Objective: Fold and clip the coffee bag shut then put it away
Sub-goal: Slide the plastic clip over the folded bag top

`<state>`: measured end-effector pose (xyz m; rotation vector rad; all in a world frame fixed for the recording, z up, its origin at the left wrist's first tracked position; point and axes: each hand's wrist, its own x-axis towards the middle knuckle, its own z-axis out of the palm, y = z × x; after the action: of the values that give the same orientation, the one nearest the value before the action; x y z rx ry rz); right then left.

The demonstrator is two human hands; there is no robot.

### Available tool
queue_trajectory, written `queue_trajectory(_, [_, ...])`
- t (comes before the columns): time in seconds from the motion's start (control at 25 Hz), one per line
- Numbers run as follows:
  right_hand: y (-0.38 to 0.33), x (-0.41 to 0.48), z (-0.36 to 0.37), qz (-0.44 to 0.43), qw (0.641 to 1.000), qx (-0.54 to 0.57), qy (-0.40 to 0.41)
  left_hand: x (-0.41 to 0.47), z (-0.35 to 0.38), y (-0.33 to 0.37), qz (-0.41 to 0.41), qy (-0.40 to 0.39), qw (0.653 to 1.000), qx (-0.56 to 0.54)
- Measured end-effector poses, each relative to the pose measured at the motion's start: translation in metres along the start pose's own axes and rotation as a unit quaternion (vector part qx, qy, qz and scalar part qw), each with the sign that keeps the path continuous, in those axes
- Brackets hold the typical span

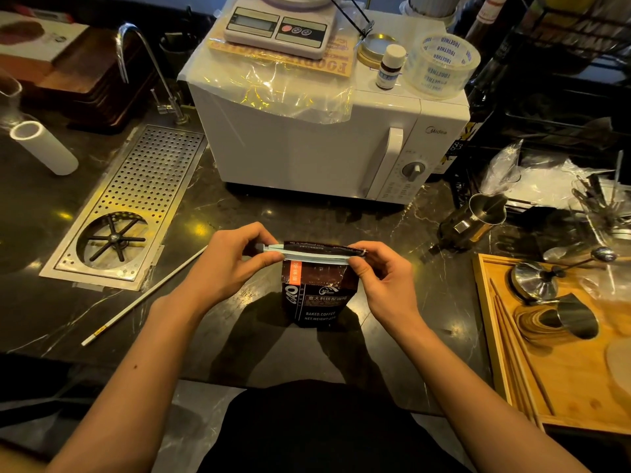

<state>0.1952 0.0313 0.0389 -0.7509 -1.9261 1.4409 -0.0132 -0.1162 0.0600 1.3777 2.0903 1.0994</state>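
Note:
A dark brown coffee bag (319,298) stands upright on the black marble counter, straight in front of me. Its top is folded over, and a long pale-blue sealing clip (309,256) lies across the fold. My left hand (235,261) pinches the clip's left end between thumb and fingers. My right hand (379,271) pinches the right end of the clip and the bag's folded top. Whether the clip is fully snapped shut I cannot tell.
A white microwave (307,141) stands right behind the bag, with a scale (278,27) and tape roll (442,64) on top. A perforated steel drain (133,206) and a thin white stick (143,295) lie left. A wooden tray (573,380) with steel tools sits right.

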Motion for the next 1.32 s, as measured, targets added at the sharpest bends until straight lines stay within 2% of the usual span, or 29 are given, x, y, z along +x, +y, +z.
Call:
queue_trajectory(0.24, [0.0,-0.003,0.0,0.011,1.0,0.0,-0.014,-0.004,-0.001,0.005,-0.026,-0.028,0.999,0.006])
queue_trajectory(0.32, [-0.005,-0.002,-0.002,0.007,0.999,-0.035,-0.036,-0.008,0.0,0.006,-0.024,-0.024,0.999,-0.006])
queue_trajectory(0.4, [-0.015,0.004,-0.004,-0.039,0.991,-0.108,-0.066,-0.013,0.001,0.005,-0.024,-0.015,0.999,-0.022])
queue_trajectory(0.52, [-0.034,0.016,0.006,-0.114,0.956,-0.24,-0.126,-0.017,0.004,0.007,-0.025,-0.006,0.999,-0.036])
queue_trajectory(0.6, [-0.046,0.024,0.018,-0.145,0.918,-0.334,-0.155,-0.017,0.004,0.007,-0.023,-0.002,0.999,-0.044])
queue_trajectory(0.68, [-0.05,0.03,0.029,-0.178,0.883,-0.401,-0.165,-0.018,0.005,0.006,-0.023,0.001,0.999,-0.046])
queue_trajectory(0.72, [-0.051,0.031,0.032,-0.187,0.878,-0.41,-0.16,-0.018,0.006,0.004,-0.023,0.003,0.999,-0.044])
queue_trajectory(1.0, [-0.045,0.023,0.039,-0.193,0.898,-0.388,-0.073,-0.02,0.016,-0.001,-0.02,0.035,0.997,-0.064])
queue_trajectory(1.32, [-0.042,0.026,0.04,-0.191,0.905,-0.372,-0.074,-0.002,-0.01,0.001,-0.001,-0.086,0.996,0.03])
